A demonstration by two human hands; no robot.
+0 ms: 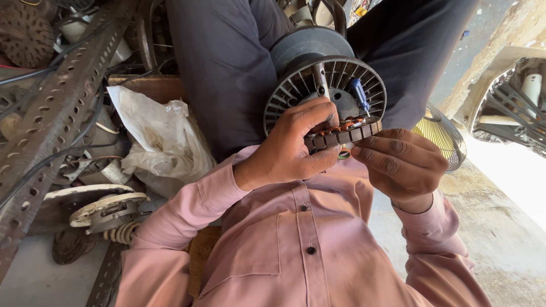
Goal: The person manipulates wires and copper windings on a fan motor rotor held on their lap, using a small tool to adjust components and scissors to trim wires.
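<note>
**Both hands on the motor stator, over the lap**

Fingers (318, 116) of your left hand (287, 150) were curled over the top of the ring-shaped metal stator with copper windings (341, 132), the thumb pressed against its laminated outer edge, so that hand pinched the part between thumb and fingertips. Your right hand (401, 165) met it from the other side: its fingers were bent and drawn together, with the index tip and thumb touching the stator's right end and lower edge. Whether that hand truly gripped the part or only steadied it, you could not tell from this view.

You held the stator up above your pink buttoned shirt (301, 244), just in front of the grey round plastic fan housing with radial ribs (324, 74) that rested between your dark-trousered legs (227, 68). A blue-handled screwdriver (359, 95) stood in the housing's ribbed face, just behind the stator and tilted slightly.

To your left lay a crumpled white plastic bag (162, 136), beside a long perforated metal angle bar (54, 113) that ran diagonally across a heap of cables and scrap parts. Below the bar sat a flat round metal motor part (105, 207), with a small coil just beside it. On your right, a yellowish wire fan guard (443, 136) lay on the concrete floor (500, 239), well apart from your hands.
</note>
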